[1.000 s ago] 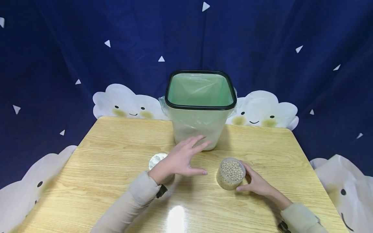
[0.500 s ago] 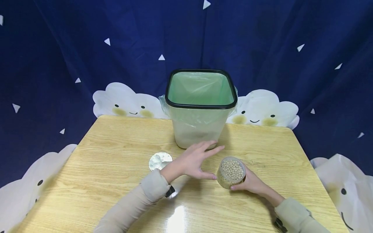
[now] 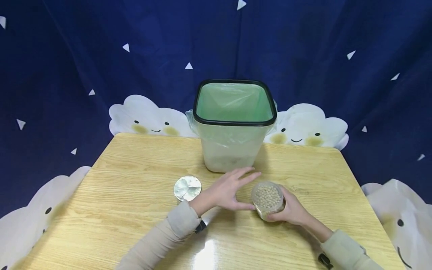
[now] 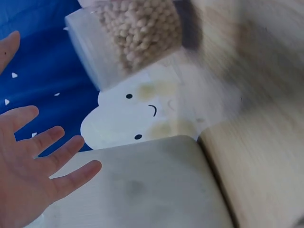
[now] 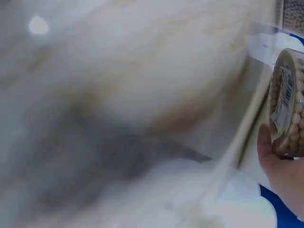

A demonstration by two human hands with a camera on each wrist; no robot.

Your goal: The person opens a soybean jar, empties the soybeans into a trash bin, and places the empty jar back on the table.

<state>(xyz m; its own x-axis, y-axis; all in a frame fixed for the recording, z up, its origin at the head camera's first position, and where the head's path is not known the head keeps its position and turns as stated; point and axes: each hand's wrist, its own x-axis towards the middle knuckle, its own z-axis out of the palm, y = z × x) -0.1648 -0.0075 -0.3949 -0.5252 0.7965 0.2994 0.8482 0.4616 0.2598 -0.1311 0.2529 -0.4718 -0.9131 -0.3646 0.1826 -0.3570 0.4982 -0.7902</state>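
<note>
A clear round jar (image 3: 268,198) of small beige round pellets is in my right hand (image 3: 294,210), whose thumb and fingers grip its right side. In the right wrist view the jar's base (image 5: 282,102) shows a barcode label, with the right thumb (image 5: 267,147) against its edge. My left hand (image 3: 229,190) is just left of the jar, fingers spread; its thumb tip comes up to the jar's side, though whether it touches is unclear. The left wrist view shows a gap between the spread left hand (image 4: 42,166) and the jar (image 4: 137,35).
A pale bin (image 3: 229,150) with a black rim and a thin liner bag stands at the table's back. A round silvery-topped object (image 3: 187,188) sits left of my left wrist, its lower part hidden. Beneath is a wooden table (image 3: 135,168); behind hangs a dark blue curtain (image 3: 152,45).
My left hand has moved right, up to the jar, uncovering the silvery-topped object. The right hand has wrapped further round the jar, which now leans slightly.
</note>
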